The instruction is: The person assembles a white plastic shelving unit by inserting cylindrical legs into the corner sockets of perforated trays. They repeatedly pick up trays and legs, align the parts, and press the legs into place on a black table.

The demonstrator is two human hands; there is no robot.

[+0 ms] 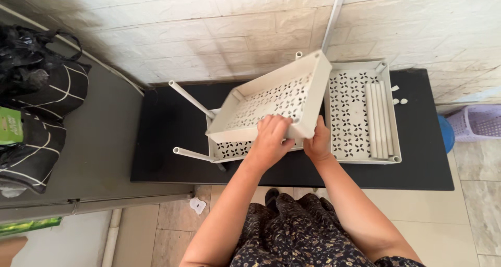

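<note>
A white perforated plastic tray (pixel 271 97) is held tilted above a black table (pixel 172 136). My left hand (pixel 271 139) grips its near rim, fingers curled over the edge. My right hand (pixel 318 142) holds the tray's near right corner from below. Under it lies another white tray (pixel 232 149) with two white tube legs (pixel 190 100) sticking out to the left. A third tray (pixel 349 116) lies flat to the right, with several loose white tubes (pixel 378 118) resting in it.
Small white caps (pixel 399 100) lie on the table at the back right. A grey surface with black bags (pixel 36 100) is at the left. A lilac basket (pixel 477 122) and a blue object (pixel 445 133) stand at the right. A white brick wall is behind.
</note>
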